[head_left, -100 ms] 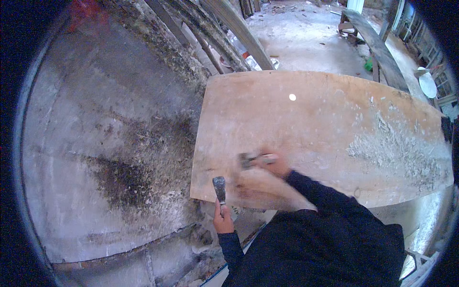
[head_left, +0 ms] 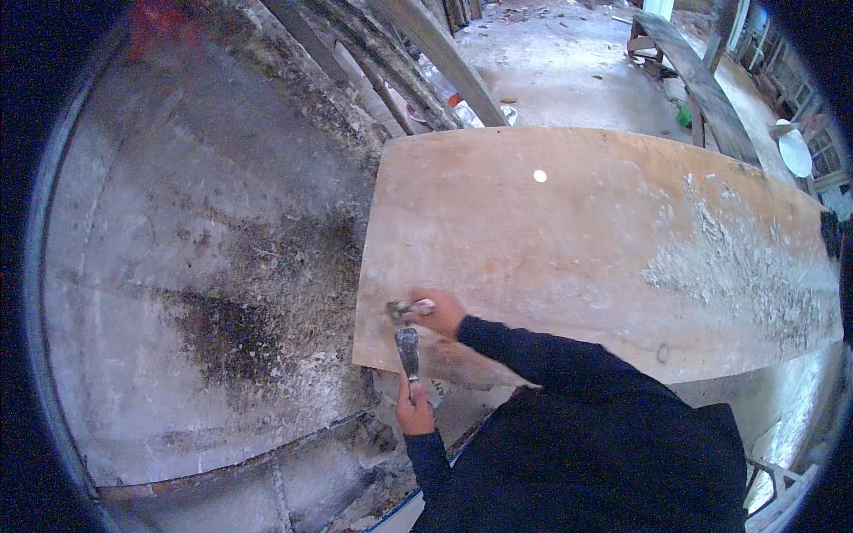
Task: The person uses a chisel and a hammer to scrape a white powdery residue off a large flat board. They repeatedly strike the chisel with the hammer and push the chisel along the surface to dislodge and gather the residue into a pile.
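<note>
A broad wooden board (head_left: 498, 240) lies in front of me, its tan surface smeared with whitish residue. Near its left edge my right hand (head_left: 442, 313) is closed around a scraper (head_left: 396, 313) with a pale handle and a dark head. Motion blurs the scraper, and I cannot tell whether it touches the wood. Just below, my left hand (head_left: 416, 413) grips the handle of a putty knife (head_left: 408, 346). That knife points up, with its stained blade over the board's near left corner and close under the right hand.
Pale flaked scrapings (head_left: 733, 275) cover the board's right part. A stained, dark-patched wall (head_left: 240, 302) rises on the left. Wooden beams (head_left: 426, 53) lean beyond the board's far left corner. A long plank bench (head_left: 702, 89) stands on the littered floor at the far right.
My right hand has swept left across the board with the scraper, reaching the left edge above the putty knife. The left hand stays in place.
</note>
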Available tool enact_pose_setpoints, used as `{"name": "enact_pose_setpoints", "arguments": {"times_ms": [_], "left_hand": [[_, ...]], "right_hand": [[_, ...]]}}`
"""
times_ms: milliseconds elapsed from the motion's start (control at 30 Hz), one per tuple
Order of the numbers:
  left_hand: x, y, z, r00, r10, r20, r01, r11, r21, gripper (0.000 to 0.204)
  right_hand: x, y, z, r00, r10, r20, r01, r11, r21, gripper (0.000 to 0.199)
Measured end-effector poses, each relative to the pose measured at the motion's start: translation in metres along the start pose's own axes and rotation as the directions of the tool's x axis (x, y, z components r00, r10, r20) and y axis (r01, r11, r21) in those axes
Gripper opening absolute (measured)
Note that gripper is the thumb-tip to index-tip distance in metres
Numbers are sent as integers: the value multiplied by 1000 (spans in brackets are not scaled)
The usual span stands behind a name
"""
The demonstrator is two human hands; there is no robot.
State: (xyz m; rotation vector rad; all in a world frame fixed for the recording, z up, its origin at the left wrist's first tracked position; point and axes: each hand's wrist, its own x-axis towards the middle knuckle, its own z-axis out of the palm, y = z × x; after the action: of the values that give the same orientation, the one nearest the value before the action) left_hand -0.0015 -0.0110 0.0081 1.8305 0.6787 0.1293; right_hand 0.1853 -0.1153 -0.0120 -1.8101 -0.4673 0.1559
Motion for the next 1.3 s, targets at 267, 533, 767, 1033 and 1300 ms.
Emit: {"name": "enact_pose_setpoints", "arguments": {"times_ms": [267,533,767,1033,1300], "left_hand": [[-13,-7,1,998,-63,16,59,981,187,44],[-18,-19,10,998,51,-29,-47,993,113,44],[-59,20,19,988,156,13,-156,972,177,43],[-100,27,25,993,117,3,-117,990,81,43],[-97,-52,21,992,119,29,-122,951,284,45]], "right_hand": [[-74,76,-107,920,375,-116,-311,876,368,22],[-313,10,-406,675,-26,-738,-684,353,-638,21],[-223,17,-276,840,112,-531,-202,973,-114,8],[-126,4,-36,995,65,-70,-63,998,23,29],[-273,74,-261,810,521,-271,-362,806,467,18]]}}
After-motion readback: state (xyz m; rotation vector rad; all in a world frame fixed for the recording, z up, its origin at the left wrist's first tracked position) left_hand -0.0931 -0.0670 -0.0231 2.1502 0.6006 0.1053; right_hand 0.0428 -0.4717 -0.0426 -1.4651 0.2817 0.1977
